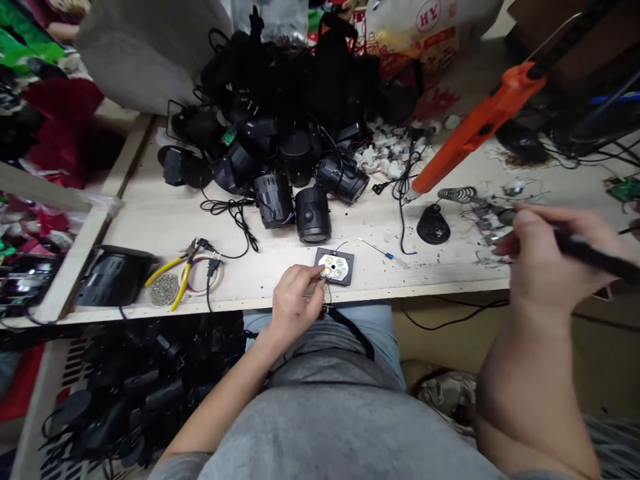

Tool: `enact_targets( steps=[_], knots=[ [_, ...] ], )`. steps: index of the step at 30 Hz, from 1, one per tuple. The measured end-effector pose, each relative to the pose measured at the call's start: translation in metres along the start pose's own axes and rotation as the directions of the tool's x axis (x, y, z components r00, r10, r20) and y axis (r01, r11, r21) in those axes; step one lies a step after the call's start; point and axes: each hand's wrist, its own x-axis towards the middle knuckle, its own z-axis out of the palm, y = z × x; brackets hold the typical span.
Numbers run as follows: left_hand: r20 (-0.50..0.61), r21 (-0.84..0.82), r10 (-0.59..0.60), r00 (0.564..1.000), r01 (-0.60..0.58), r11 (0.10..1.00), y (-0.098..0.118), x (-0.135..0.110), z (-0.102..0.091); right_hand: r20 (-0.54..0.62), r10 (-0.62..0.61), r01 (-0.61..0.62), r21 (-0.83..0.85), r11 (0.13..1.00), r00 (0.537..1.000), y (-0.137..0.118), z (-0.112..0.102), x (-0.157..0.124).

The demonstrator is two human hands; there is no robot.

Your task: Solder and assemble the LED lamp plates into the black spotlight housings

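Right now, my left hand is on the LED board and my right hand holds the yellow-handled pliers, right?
No: the head view shows your right hand holding a black-handled tool; the yellow-handled pliers lie on the bench. Your left hand is on the LED board.

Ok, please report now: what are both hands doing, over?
Left hand on LED board, at its edge. Right hand holding black-handled soldering iron. Thin wires by board.

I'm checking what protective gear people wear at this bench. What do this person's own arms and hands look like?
The left hand and right hand are bare, with no gloves, and no watch or wristband shows. The forearms are uncovered too. The person wears a grey shirt, and its short sleeve leaves the forearm exposed.
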Motion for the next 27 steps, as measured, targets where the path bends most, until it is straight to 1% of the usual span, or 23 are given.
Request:
enact_targets(
  steps=[2,4,5,7,9,11,12,14,15,17,19,21,22,23,25,26,27],
  knots=[
    [-0.066,0.018,-0.025,0.998,0.026,1.0,-0.003,0.003,-0.015,0.149,0.121,-0.114,-0.055,0.992,0.981,-0.002,0.01,0.024],
    [-0.13,0.031,-0.056,0.99,0.061,0.998,-0.008,0.003,-0.029,0.233,0.19,-0.174,-0.09,0.981,0.954,-0.001,0.021,0.036],
    [-0.158,0.036,-0.074,0.985,0.08,0.996,-0.012,0.002,-0.035,0.253,0.208,-0.193,-0.083,0.978,0.945,0.0,0.025,0.038],
    [-0.198,0.043,-0.113,0.974,0.124,0.991,-0.018,-0.001,-0.045,0.221,0.199,-0.203,-0.009,0.979,0.955,0.004,0.033,0.033],
    [-0.217,0.041,-0.154,0.964,0.166,0.985,-0.022,-0.006,-0.049,0.145,0.148,-0.16,0.075,0.984,0.978,0.011,0.037,0.023],
    [-0.209,0.035,-0.173,0.962,0.184,0.982,-0.024,-0.01,-0.048,0.091,0.099,-0.109,0.111,0.988,0.991,0.019,0.04,0.012],
    [-0.193,0.036,-0.163,0.968,0.173,0.984,-0.023,-0.01,-0.046,0.079,0.094,-0.103,0.121,0.987,0.992,0.023,0.041,0.007],
    [-0.13,0.051,-0.097,0.987,0.104,0.993,-0.019,-0.008,-0.036,0.066,0.139,-0.148,0.159,0.976,0.988,0.029,0.043,0.0],
    [-0.078,0.066,-0.049,0.996,0.054,0.996,-0.015,-0.004,-0.03,0.066,0.177,-0.186,0.181,0.966,0.982,0.032,0.045,-0.003],
    [0.069,0.124,0.031,0.997,-0.04,0.992,-0.006,0.005,-0.015,0.101,0.247,-0.262,0.194,0.945,0.964,0.034,0.047,-0.01],
    [0.254,0.218,0.046,0.966,-0.104,0.97,0.005,0.017,-0.001,0.155,0.293,-0.316,0.154,0.936,0.943,0.032,0.047,-0.022],
    [0.416,0.309,0.007,0.909,-0.148,0.939,0.013,0.029,0.01,0.2,0.31,-0.336,0.111,0.935,0.929,0.027,0.045,-0.039],
    [0.476,0.335,-0.015,0.88,-0.166,0.927,0.015,0.034,0.013,0.221,0.312,-0.34,0.101,0.935,0.924,0.024,0.043,-0.049],
    [0.519,0.346,-0.031,0.854,-0.176,0.921,0.016,0.038,0.014,0.249,0.306,-0.337,0.095,0.937,0.919,0.021,0.041,-0.059],
    [0.562,0.327,-0.049,0.825,-0.168,0.93,0.014,0.043,0.011,0.313,0.272,-0.311,0.08,0.947,0.91,0.014,0.035,-0.077],
    [0.565,0.295,-0.051,0.823,-0.144,0.945,0.011,0.043,0.008,0.344,0.25,-0.289,0.067,0.955,0.905,0.011,0.032,-0.085],
    [0.55,0.249,-0.053,0.833,-0.103,0.963,0.007,0.042,0.005,0.373,0.223,-0.259,0.049,0.965,0.901,0.008,0.03,-0.092]
  ],
)
